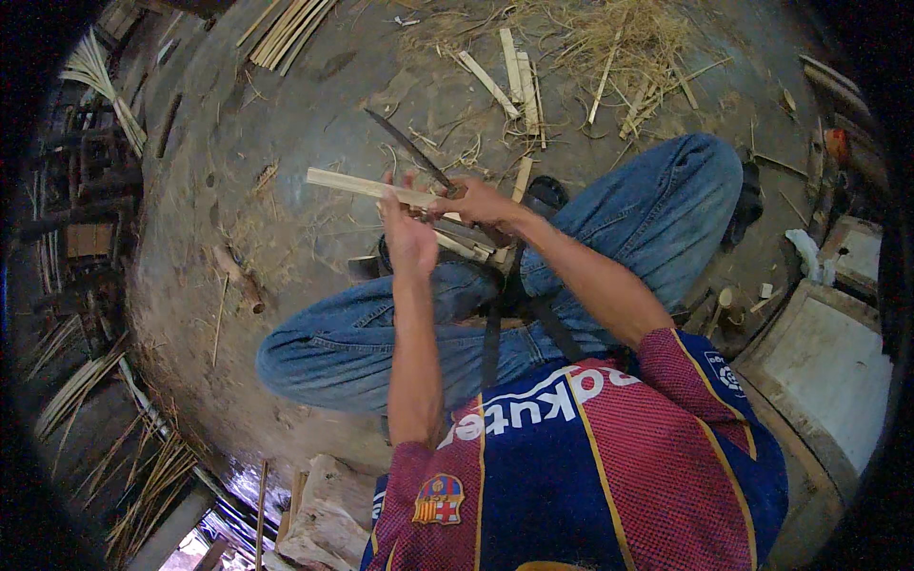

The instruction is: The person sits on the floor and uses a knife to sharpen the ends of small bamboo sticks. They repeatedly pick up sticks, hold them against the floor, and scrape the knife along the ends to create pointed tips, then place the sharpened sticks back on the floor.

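A flat pale strip of split wood or bamboo (pixel 343 183) lies across in front of me, its free end pointing left. My left hand (pixel 411 243) grips it from below, fingers closed about its middle. At the strip's right end, my right hand (pixel 481 205) is closed on a knife, whose long dark curved blade (pixel 407 145) points up and to the left beyond the strip. The knife's handle is mostly hidden by the fingers. More pale strips (pixel 466 246) lie just under my hands, between my legs.
Several cut strips (pixel 522 86) and a heap of fine shavings (pixel 633 43) lie on the floor ahead. A bundle of slats (pixel 290 33) is at far left. A short wood piece (pixel 240 281) lies left of my knee. Thin sticks (pixel 157 495) stand lower left; a pale board (pixel 819 357) is at right.
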### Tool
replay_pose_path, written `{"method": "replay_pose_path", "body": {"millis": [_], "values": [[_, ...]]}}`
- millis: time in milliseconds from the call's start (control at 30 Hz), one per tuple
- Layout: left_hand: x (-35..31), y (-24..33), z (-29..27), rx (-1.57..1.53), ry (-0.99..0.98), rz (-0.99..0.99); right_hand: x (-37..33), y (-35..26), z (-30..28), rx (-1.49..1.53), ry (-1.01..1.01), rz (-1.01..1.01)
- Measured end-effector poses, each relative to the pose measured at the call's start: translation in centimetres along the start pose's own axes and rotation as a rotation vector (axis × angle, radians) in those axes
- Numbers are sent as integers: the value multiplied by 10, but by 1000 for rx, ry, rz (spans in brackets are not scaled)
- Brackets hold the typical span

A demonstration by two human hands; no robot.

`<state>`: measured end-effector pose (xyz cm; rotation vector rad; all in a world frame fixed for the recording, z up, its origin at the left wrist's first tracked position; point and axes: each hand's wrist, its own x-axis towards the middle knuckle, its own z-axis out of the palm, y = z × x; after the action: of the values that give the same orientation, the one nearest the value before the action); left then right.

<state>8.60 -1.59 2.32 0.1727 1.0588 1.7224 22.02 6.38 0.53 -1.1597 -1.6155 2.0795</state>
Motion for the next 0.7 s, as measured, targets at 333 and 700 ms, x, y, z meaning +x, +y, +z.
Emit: {"method": "replay_pose_path", "body": {"millis": [333,700], "values": [[6,136,18,682,148,219,15,37,-28,-290,-48,230],[6,114,-3,693,288,386,41,133,6,-1125,208,124]]}}
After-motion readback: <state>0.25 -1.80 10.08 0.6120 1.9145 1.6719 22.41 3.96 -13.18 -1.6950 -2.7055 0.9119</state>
